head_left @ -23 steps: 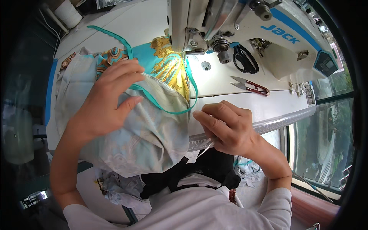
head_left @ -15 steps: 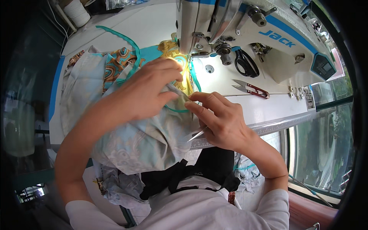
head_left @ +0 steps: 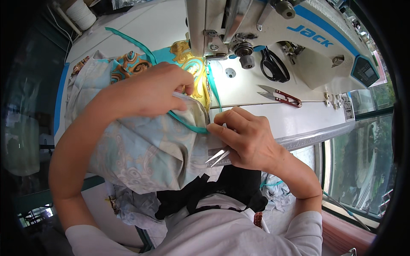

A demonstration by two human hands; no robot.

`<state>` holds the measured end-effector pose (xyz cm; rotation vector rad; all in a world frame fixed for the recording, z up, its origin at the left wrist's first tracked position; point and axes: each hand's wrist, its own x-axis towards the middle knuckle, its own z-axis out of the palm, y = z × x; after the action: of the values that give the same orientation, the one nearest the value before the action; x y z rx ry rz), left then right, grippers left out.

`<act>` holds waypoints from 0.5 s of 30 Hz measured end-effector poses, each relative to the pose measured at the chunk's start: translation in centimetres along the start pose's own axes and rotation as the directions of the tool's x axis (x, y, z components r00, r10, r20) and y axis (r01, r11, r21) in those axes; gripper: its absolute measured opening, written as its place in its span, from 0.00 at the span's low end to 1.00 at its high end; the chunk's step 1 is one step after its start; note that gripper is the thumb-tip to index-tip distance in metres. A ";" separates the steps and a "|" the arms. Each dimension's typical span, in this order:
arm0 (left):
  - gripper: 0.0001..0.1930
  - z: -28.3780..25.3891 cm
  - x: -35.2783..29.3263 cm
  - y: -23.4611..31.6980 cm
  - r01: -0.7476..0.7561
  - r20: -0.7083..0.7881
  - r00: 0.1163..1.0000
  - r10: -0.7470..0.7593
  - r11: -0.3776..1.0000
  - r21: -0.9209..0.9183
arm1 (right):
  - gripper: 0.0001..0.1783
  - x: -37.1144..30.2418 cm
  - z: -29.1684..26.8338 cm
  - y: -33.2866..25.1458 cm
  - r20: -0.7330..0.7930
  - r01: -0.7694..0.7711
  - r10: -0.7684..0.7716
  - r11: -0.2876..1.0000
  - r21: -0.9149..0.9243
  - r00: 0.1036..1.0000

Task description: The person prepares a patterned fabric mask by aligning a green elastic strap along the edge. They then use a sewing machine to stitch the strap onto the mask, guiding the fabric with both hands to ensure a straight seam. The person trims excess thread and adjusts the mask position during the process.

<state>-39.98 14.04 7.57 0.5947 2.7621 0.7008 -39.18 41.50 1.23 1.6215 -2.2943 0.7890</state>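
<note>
White table (head_left: 92, 45) bears sewing machine (head_left: 324, 55), patterned fabric (head_left: 136, 149), teal tape (head_left: 194, 127), red-handled snips (head_left: 287, 98).

The cloth (head_left: 141, 153) looks matt, the metal tweezers (head_left: 223, 155) smooth and glossy.

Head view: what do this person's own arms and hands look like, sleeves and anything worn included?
The left hand and right hand are bare: no glove, ring, watch or bracelet shows. The left sleeve and right sleeve are short, plain and pale, near white, ending above the elbows and matching the shirt.
</note>
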 end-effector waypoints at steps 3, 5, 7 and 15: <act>0.12 -2.2 -0.7 -0.2 0.119 0.178 0.976 -0.128 0.991 0.059 | 0.30 0.2 0.0 -0.1 -0.015 -0.007 0.008 0.999 0.042 1.000; 0.11 -3.1 -0.7 -0.5 0.106 0.231 0.962 -0.143 0.980 0.169 | 0.28 0.3 -0.2 -0.2 0.003 0.002 -0.002 1.000 0.023 1.000; 0.11 -3.4 -0.9 -1.2 0.082 0.235 0.964 -0.127 0.978 0.194 | 0.27 0.3 -0.2 -0.2 0.017 0.006 -0.006 1.000 0.006 1.000; 0.09 -4.6 -0.2 0.3 0.146 0.151 0.979 -0.139 0.988 -0.039 | 0.22 0.1 0.1 -0.3 -0.007 -0.035 0.035 0.999 0.027 0.999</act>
<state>-41.12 12.30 11.69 0.4151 2.6112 0.6633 -38.94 41.32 1.31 1.5908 -2.3231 0.8362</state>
